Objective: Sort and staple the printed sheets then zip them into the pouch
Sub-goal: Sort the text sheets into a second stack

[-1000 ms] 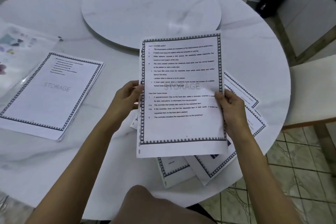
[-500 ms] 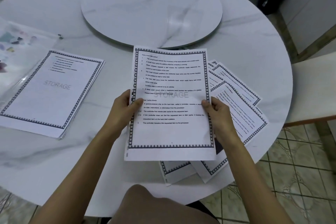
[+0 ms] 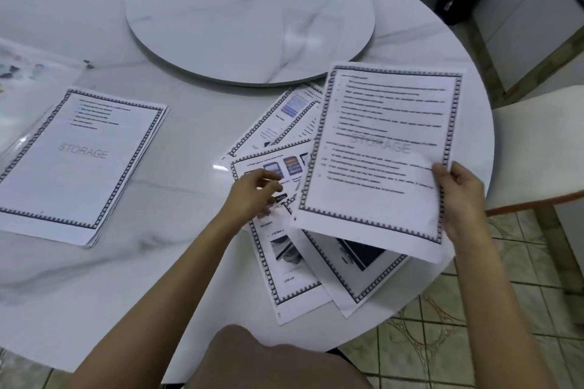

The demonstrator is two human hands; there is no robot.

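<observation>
The right hand point(image 3: 459, 199) holds one printed sheet point(image 3: 382, 151), watermarked STORAGE, by its right edge, fingers clamped on the paper with the thumb on top. The sheet is lifted and tilted above the right side of the round desk point(image 3: 158, 278). Under it lie loose sheets point(image 3: 290, 262), fanned out and overlapping. The left hand point(image 3: 252, 193) is over them, fingers bent and blurred; I cannot tell whether they pinch a page. A neat stack point(image 3: 79, 164) rests at the left, overlapping a clear pouch point(image 3: 28, 79) at the far left.
</observation>
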